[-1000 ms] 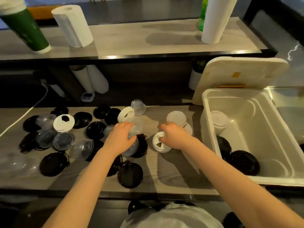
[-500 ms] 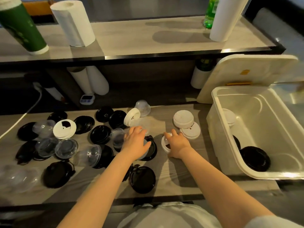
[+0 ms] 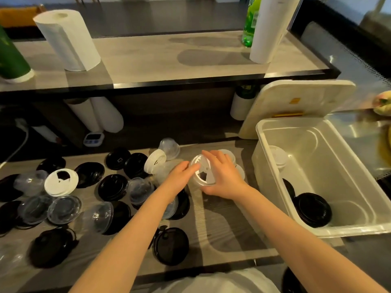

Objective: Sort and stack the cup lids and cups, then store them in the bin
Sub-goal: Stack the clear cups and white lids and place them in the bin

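Note:
My right hand [image 3: 224, 176] grips a white cup lid [image 3: 202, 173], raised and tilted above the counter. My left hand [image 3: 179, 176] touches the same lid's left rim with its fingertips. Behind my right hand lies a small stack of white lids [image 3: 229, 155]. Black lids [image 3: 113, 187], clear dome lids [image 3: 139, 190] and white lids [image 3: 61, 181] lie scattered over the left of the wooden counter [image 3: 222, 233]. Another white lid [image 3: 154, 163] leans on a clear cup [image 3: 169, 148]. The white bin [image 3: 330, 229] at right holds white lids [image 3: 277, 158] and black lids [image 3: 314, 209].
The bin's lid [image 3: 296, 102] leans upright behind the bin. A raised shelf [image 3: 169, 60] carries paper towel rolls [image 3: 67, 41], a green bottle [image 3: 250, 22] and a green cup stack [image 3: 10, 60]. A small timer [image 3: 93, 138] sits below the shelf. A black lid [image 3: 171, 245] lies near the front edge.
My right hand lifted the white lid off the counter and tilted it up. My left hand left the clear lids and moved right to touch it.

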